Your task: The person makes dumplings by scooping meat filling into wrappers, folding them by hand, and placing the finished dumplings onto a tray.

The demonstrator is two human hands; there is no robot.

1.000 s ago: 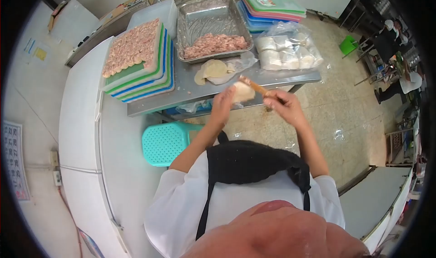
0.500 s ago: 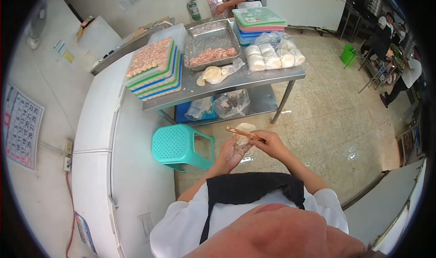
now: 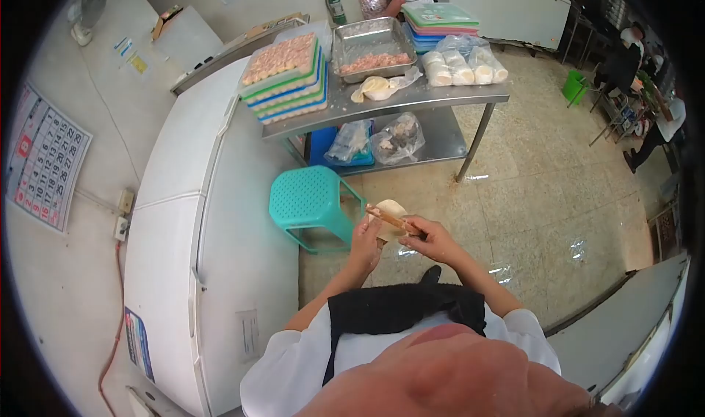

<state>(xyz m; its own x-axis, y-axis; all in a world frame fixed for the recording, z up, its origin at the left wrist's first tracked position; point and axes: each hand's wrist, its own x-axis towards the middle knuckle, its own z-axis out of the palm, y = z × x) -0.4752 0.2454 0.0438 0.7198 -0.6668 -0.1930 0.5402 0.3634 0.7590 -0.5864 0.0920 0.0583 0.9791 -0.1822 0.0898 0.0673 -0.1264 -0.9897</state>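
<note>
A round pale wrapper (image 3: 391,210) lies against my left hand (image 3: 365,242), whose fingers are closed at its edge. Gripped in my right hand (image 3: 428,238) is a flat wooden stick (image 3: 386,215), its tip with a bit of pinkish filling over the wrapper. Both hands are in front of my apron, short of the steel table (image 3: 448,97). On that table, a metal tray (image 3: 358,38) holds minced meat (image 3: 376,61). Nearby, more wrappers (image 3: 374,85) rest on a plastic bag. Stacked trays (image 3: 283,64) of filled pieces stand at the table's left end.
A turquoise stool (image 3: 307,196) stands left of my hands, beside a white freezer (image 3: 242,263). Bagged white rolls (image 3: 463,66) and stacked lidded containers (image 3: 440,24) sit on the table's right. Bags lie on its lower shelf. Other people are at the back and far right.
The view has shifted, showing the table higher and farther off. My hands have come closer to my body. The wrapper and stick stay in them, and my left fingers have closed up.
</note>
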